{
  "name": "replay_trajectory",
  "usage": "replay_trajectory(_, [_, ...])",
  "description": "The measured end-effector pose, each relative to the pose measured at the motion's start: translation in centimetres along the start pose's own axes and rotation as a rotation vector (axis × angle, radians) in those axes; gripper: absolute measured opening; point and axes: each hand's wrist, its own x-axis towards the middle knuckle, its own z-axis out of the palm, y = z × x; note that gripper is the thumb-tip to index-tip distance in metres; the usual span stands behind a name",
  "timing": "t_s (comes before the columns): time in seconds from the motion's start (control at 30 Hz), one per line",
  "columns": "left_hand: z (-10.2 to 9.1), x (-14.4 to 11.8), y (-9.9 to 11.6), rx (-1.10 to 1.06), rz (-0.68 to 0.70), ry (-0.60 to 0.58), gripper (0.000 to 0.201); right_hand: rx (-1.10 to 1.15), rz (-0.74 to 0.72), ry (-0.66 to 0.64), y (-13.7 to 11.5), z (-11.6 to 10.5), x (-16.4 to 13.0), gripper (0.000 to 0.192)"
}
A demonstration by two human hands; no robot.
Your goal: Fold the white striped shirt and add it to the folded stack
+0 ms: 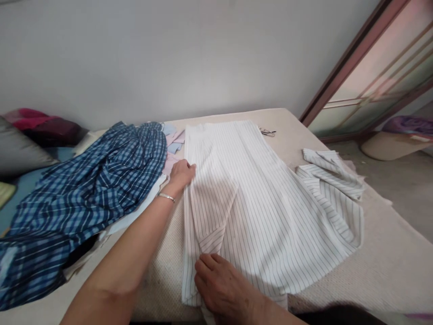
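A white shirt (264, 203) with thin dark stripes lies spread over the light-coloured padded surface. One of its sleeves is folded inward along the left side, and the other is bunched up at the right. My left hand (182, 174), with a silver bangle at the wrist, is closed on the shirt's left edge about halfway along. Closer to me, my right hand (223, 282) is closed with curled fingers on the cloth by the end of the folded sleeve (213, 203). The fingertips of the right hand are partly hidden.
A blue plaid garment (111, 180) lies heaped at the left, beside pink and light-blue fabric pieces (174, 140). Scissors (267, 132) rest beyond the shirt at the right. A grey cushion (23, 149) is at far left. Behind the padded surface (382, 257) stands a wall (189, 54).
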Motion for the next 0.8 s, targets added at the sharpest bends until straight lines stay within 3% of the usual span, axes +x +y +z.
replay_trajectory(0.13, [0.4,-1.4,0.7,0.025,-0.081,-0.048,0.036,0.013,0.001,0.069,0.1,1.0,0.1,0.011])
replay_trajectory(0.37, [-0.6,-0.9,1.0,0.049,-0.127,-0.057,0.036,0.016,0.015,0.084,0.2,1.5,0.1,0.013])
replay_trajectory(0.5, [-1.3,-4.1,4.2,0.116,0.067,0.094,0.036,0.024,0.025,0.079,0.3,1.2,0.2,0.013])
replay_trajectory(0.53, [-1.3,-5.5,5.4,0.122,0.157,0.067,0.035,0.033,0.031,0.076,0.3,1.1,0.2,0.012])
replay_trajectory(0.67, [-0.5,-11.3,9.0,0.122,0.444,-0.265,0.045,0.057,0.040,0.090,0.1,1.1,0.1,0.009])
replay_trajectory(0.8, [1.0,-14.3,9.4,0.164,0.474,-0.405,0.029,0.052,0.040,0.111,0.0,1.4,0.1,0.008])
